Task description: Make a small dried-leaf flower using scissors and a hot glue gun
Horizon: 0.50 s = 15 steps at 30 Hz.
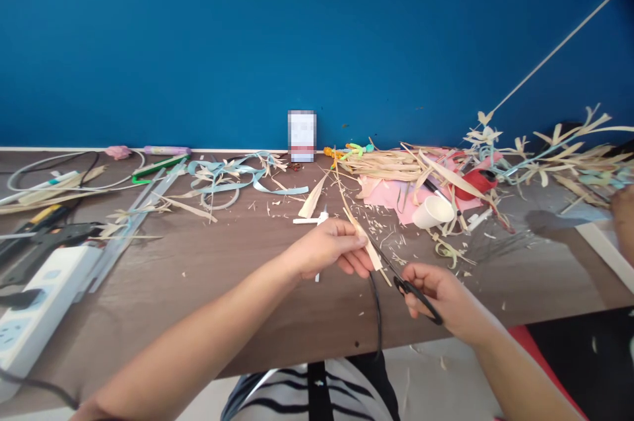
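Between the fingertips of my left hand (pixel 337 248) is a narrow strip of dried husk (pixel 372 254), pale tan and slanting down to the right. My right hand (pixel 436 295) has its fingers in the handles of black scissors (pixel 415 295). The blades point up and left and lie close along the strip's right side; whether they touch it I cannot tell. Just behind my left hand lies a white stick-like item (pixel 308 220), partly hidden by the hand. A wider leaf of dried husk (pixel 313 197) rests beyond it.
Husk scraps litter the table (pixel 257 289). A husk pile (pixel 391 164), pink paper (pixel 379 195) and paper cup (pixel 432 212) are back right. Leftward are blue ribbon (pixel 255 176), a glue gun (pixel 42 242) and a power strip (pixel 44 295). Another person's hand (pixel 623 226) shows far right.
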Each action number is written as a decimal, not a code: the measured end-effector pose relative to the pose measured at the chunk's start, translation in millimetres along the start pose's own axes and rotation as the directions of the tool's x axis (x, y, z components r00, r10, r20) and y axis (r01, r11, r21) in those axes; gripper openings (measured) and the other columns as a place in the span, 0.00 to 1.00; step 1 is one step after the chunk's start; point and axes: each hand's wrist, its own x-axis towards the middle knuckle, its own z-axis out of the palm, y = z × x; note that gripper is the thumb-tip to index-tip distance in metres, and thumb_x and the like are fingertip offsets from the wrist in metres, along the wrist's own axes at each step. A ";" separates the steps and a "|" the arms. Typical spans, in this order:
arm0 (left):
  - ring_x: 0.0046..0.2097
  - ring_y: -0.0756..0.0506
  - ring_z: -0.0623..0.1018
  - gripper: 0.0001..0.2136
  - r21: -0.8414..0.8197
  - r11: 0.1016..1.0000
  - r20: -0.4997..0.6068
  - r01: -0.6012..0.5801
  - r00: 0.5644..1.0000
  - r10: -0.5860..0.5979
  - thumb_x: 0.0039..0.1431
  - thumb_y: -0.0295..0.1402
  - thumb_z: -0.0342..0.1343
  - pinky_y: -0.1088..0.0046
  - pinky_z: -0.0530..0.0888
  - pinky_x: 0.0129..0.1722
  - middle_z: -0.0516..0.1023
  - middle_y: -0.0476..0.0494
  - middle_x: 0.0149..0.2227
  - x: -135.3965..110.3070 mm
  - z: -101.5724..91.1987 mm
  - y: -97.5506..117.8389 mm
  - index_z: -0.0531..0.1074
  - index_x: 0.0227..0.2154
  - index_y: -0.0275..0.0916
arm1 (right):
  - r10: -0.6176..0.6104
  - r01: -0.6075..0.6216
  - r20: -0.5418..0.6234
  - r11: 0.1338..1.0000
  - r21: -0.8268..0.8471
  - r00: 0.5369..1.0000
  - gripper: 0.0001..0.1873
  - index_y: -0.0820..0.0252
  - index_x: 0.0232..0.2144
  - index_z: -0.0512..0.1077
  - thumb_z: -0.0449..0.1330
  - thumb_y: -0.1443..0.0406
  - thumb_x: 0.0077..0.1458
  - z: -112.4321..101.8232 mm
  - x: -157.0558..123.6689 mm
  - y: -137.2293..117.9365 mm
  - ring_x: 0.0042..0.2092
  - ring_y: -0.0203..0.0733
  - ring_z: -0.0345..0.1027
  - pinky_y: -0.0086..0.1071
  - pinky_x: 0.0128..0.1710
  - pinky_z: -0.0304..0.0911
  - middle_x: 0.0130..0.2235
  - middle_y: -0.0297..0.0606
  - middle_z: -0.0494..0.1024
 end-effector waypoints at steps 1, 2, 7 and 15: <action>0.24 0.51 0.76 0.13 0.004 1.000 0.000 0.006 1.000 -0.006 0.51 0.37 0.51 0.81 0.66 0.21 0.77 0.42 0.23 -0.3 -0.2 -0.1 0.72 0.22 0.32 | 0.005 -0.005 0.010 1.000 -0.009 1.000 0.14 0.60 0.20 0.59 0.63 0.62 0.39 -0.7 -0.4 -1.7 0.21 0.29 0.56 0.25 0.23 0.53 0.19 0.26 0.63; 0.24 0.51 0.76 0.13 0.008 1.000 0.002 0.013 1.000 -0.013 0.52 0.37 0.50 0.81 0.66 0.20 0.77 0.42 0.23 -0.6 -0.6 -0.3 0.72 0.22 0.32 | 0.008 -0.008 0.022 1.000 -0.019 1.000 0.13 0.60 0.20 0.60 0.62 0.62 0.39 -1.7 -0.7 -3.2 0.21 0.29 0.56 0.25 0.22 0.52 0.18 0.26 0.63; 0.23 0.52 0.75 0.13 0.064 0.998 0.059 0.023 0.998 -0.027 0.52 0.35 0.50 0.81 0.66 0.20 0.77 0.42 0.21 -3.4 -4.0 0.5 0.72 0.20 0.31 | 0.005 -0.001 0.097 0.999 -0.042 0.995 0.11 0.60 0.21 0.59 0.61 0.66 0.40 -8.4 -0.6 -7.8 0.20 0.28 0.56 0.24 0.22 0.49 0.18 0.27 0.66; 0.22 0.52 0.75 0.14 0.117 0.993 0.131 0.023 0.991 -0.038 0.52 0.35 0.50 0.82 0.65 0.20 0.76 0.43 0.20 -8.3 -7.4 5.2 0.72 0.20 0.31 | 0.008 -0.001 0.116 0.998 -0.066 0.993 0.10 0.60 0.21 0.60 0.60 0.66 0.39 -14.6 -1.0 -4.3 0.20 0.28 0.56 0.24 0.20 0.49 0.18 0.27 0.66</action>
